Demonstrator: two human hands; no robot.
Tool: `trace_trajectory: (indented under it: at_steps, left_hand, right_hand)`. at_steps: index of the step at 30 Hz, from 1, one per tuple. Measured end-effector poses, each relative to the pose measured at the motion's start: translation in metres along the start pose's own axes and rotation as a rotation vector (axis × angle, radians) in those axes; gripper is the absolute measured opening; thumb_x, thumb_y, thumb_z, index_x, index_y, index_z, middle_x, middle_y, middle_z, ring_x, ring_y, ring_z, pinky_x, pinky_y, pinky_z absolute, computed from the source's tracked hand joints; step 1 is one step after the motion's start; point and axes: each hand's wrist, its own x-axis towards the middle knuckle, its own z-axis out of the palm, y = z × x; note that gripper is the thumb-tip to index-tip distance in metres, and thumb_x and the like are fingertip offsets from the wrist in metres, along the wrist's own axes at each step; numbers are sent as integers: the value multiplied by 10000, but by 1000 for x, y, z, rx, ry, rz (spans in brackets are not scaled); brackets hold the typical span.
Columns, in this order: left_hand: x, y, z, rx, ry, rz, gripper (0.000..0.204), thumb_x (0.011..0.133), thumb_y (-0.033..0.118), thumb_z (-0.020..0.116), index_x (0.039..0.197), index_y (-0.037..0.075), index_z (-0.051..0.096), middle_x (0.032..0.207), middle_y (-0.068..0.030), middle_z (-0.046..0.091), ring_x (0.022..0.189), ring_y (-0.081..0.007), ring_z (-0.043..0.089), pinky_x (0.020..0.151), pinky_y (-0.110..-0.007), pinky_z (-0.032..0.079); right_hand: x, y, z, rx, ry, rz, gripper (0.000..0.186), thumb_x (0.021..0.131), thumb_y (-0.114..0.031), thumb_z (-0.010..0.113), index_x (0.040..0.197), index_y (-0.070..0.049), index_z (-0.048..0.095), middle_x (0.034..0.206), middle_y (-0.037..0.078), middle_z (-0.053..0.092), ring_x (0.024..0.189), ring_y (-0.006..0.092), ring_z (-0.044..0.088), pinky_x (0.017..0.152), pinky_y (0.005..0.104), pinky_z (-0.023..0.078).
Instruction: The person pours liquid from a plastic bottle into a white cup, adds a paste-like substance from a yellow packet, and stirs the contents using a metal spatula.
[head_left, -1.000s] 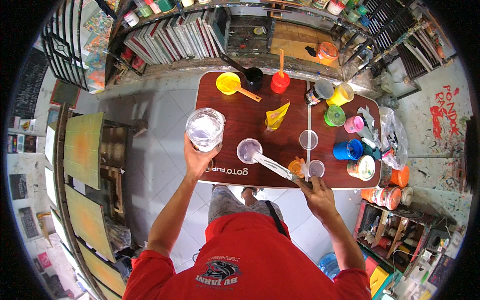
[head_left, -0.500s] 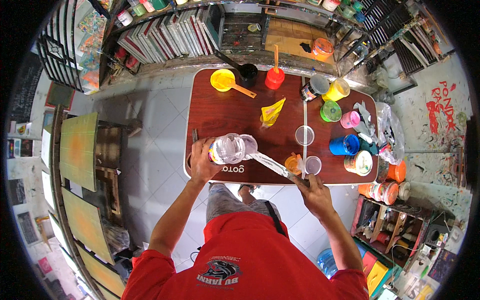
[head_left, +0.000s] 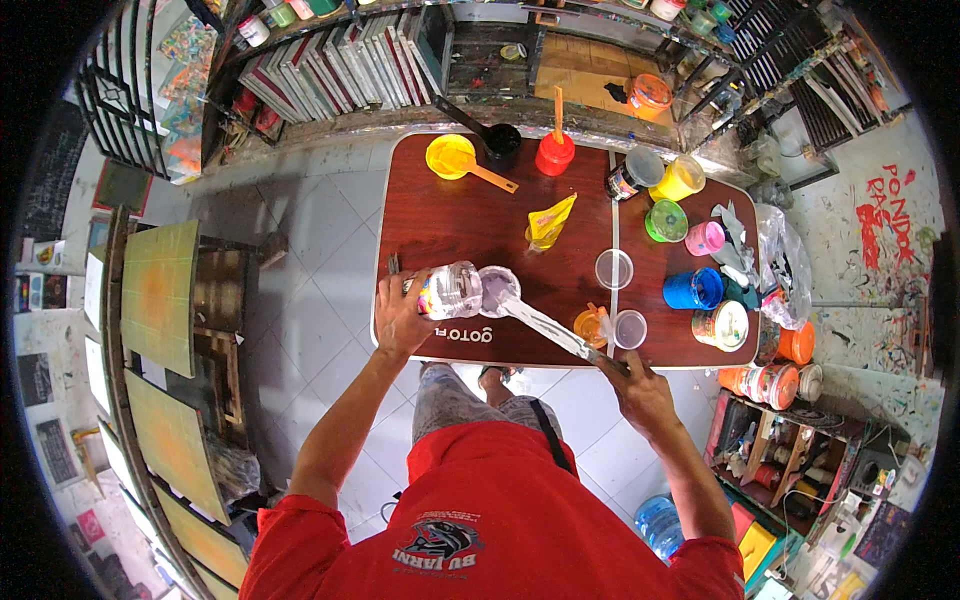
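Two hands: left hand [head_left: 400, 318] and right hand [head_left: 640, 392], well apart at the near side of the brown desk [head_left: 450, 225].
Left grip: fingers clamped around a clear jar [head_left: 447, 291].
Jar: tipped on its side at the desk's near left, mouth facing right toward a small tub [head_left: 499, 291]; whether the two touch, I cannot tell.
Small tub: pale paint inside, just beside the jar's mouth.
Right grip: fingers together around the handle of a spatula [head_left: 548, 328].
Spatula: blade smeared white, slanting from the right hand to the small tub's rim.
Near the spatula: an orange cup [head_left: 589, 326] and a round pale lid [head_left: 630, 329].
Desk, far side: a yellow tub [head_left: 450, 156], a black pot [head_left: 503, 143] and a red tub [head_left: 555, 157].
Desk, right side: a green tub [head_left: 666, 221], a pink tub [head_left: 706, 238], a blue tub [head_left: 693, 289] and a plastic bag [head_left: 785, 262].
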Motion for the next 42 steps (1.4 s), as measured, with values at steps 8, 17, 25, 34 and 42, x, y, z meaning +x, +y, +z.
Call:
trace_trajectory:
  at_steps: [8,17,25,34,42]
  left_hand:
    - [4,-3,1,3,-13,24,720,585,251,869,1261,164,636,1158,-92,576,1115,-317,526,941,-442,465]
    - [-1,1,2,-22,-30,-34,778,581,238,864,1308,170,597,1192,-98,560,1130,-314,513,967,-442,459]
    - [-2,0,3,-43,-36,-50,803,557,217,875,1306,154,594,1210,-86,558,1143,-315,511,954,-443,466]
    - [1,-2,2,-28,-53,-32,823,544,222,884,1310,158,591,1242,-65,564,1177,-307,501,970,-447,455]
    - [1,-3,5,-53,-58,-47,841,527,221,890,1309,150,589,1241,-75,564,1182,-311,497,982,-448,451]
  right_hand:
    - [-11,-3,-24,-55,-55,6,486,865,-45,633,1322,-208,600,985,109,513,763,291,679,606,415,594]
    - [-19,-18,-41,90,162,28,481,840,-36,653,1291,-199,627,977,102,542,739,264,672,560,373,584]
    - [11,-7,59,64,319,11,441,881,-102,667,1298,-237,625,904,69,524,717,220,630,531,350,558]
    - [-17,16,70,40,52,96,615,892,-43,564,1431,-331,494,949,82,524,799,248,650,576,379,598]
    - [-40,31,48,48,111,56,595,851,-35,653,1382,-282,551,937,86,516,738,234,636,545,356,582]
